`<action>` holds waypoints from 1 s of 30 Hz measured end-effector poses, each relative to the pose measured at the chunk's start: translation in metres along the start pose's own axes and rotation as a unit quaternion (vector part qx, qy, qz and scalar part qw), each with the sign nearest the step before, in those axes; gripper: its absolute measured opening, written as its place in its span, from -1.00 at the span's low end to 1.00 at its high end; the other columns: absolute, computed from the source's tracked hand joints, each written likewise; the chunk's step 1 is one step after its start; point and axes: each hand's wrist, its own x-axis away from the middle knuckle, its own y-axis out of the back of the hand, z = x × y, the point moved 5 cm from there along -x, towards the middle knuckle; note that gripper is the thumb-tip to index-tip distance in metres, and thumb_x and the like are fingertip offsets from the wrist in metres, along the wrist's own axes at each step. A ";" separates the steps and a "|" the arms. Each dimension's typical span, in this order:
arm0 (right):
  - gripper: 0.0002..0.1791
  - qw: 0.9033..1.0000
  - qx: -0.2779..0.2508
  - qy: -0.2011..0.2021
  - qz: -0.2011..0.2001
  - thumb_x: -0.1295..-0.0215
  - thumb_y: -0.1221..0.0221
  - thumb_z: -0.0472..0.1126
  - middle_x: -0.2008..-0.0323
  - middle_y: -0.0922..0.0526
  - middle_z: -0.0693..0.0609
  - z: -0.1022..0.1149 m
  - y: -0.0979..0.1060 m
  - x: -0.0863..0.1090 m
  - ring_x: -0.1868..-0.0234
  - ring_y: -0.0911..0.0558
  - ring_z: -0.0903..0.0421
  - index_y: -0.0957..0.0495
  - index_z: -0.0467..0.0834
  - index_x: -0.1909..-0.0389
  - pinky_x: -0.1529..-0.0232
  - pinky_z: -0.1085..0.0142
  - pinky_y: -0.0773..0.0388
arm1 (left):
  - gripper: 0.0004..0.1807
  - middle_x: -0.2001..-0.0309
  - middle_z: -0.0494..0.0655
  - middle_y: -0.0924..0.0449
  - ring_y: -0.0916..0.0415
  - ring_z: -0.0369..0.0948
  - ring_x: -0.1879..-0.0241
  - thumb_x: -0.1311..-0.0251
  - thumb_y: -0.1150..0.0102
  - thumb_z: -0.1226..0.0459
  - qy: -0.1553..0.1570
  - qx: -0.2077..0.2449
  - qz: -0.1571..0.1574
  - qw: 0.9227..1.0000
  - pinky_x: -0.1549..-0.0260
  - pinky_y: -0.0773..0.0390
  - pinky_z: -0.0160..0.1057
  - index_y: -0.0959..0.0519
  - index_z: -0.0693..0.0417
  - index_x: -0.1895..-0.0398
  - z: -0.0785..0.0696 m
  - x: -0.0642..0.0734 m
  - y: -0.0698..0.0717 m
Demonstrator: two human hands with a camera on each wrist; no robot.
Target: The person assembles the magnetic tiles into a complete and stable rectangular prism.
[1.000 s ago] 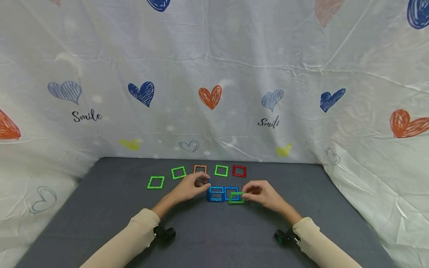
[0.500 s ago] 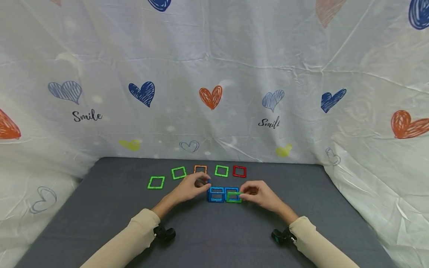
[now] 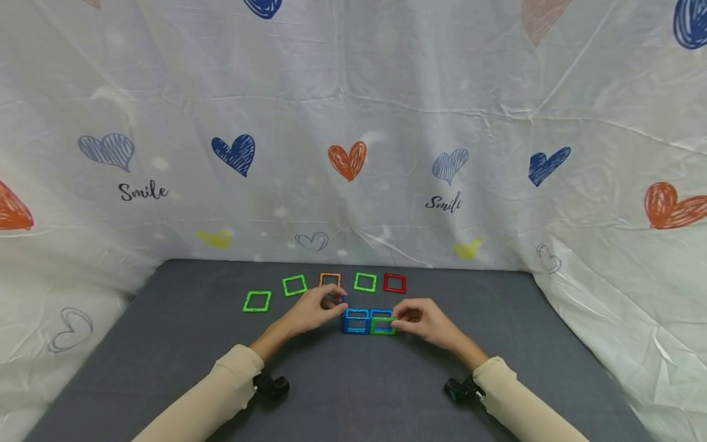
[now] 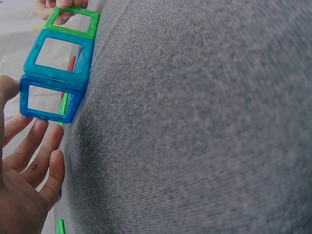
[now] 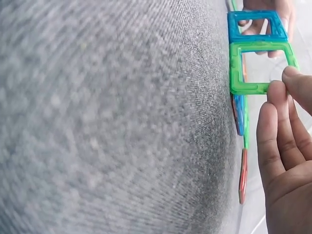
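Observation:
In the middle of the table stands a box of blue magnetic tiles (image 3: 356, 333), with square window-like openings. My left hand (image 3: 317, 307) holds its left side, thumb on the upper edge and fingertips at the lower one in the left wrist view. Between thumb and fingertips, my right hand (image 3: 422, 316) pinches the far edge of a green magnetic tile (image 5: 236, 68). That green square stands upright beside the box's front face, its edge right at the blue one in both wrist views. Behind it, another blue tile (image 3: 381, 311) partly shows.
Loose square tiles lie along the back of the grey table: a green one (image 3: 257, 309) at far left, another green one (image 3: 296, 293), an orange one (image 3: 330, 274) partly behind my left hand, a third green one (image 3: 365, 290) and a red one (image 3: 394, 291). A white heart-printed cloth (image 3: 386, 239) hangs behind.
My right hand has moved a little left with the green tile, bringing it from overlapping the right blue tile's corner to beside the box. The left hand stays where it was.

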 end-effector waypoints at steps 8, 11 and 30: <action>-0.88 1.000 0.001 -0.021 0.001 -0.27 -0.32 -0.50 0.32 -0.69 -0.19 -0.025 0.000 0.000 0.38 -0.65 -0.29 -0.65 -0.39 0.19 0.40 0.27 -0.62 | -0.65 0.04 -0.07 -0.62 -0.65 -0.17 0.13 -0.43 -0.24 0.18 0.002 0.000 -0.003 1.000 0.14 -0.61 -0.14 -0.59 0.20 -0.14 0.000 0.000 0.000; -0.86 1.000 0.003 -0.023 0.002 -0.28 -0.33 -0.47 0.30 -0.70 -0.16 -0.034 0.001 0.000 0.37 -0.67 -0.24 -0.67 -0.31 0.16 0.40 0.29 -0.61 | -0.65 0.04 -0.07 -0.62 -0.65 -0.17 0.13 -0.44 -0.24 0.18 0.002 0.001 -0.003 1.000 0.15 -0.62 -0.14 -0.59 0.20 -0.14 0.000 0.000 0.000; -0.67 0.994 0.026 -0.087 0.064 -0.22 -0.43 -0.37 0.17 -0.64 -0.22 -0.057 0.032 -0.002 0.27 -0.70 -0.05 -0.60 -0.36 0.03 0.21 0.24 -0.65 | -0.56 -0.04 -0.02 -0.59 -0.65 -0.14 0.11 -0.51 -0.13 0.20 0.010 0.004 -0.006 1.000 0.11 -0.61 -0.09 -0.45 0.22 -0.33 -0.001 0.009 0.002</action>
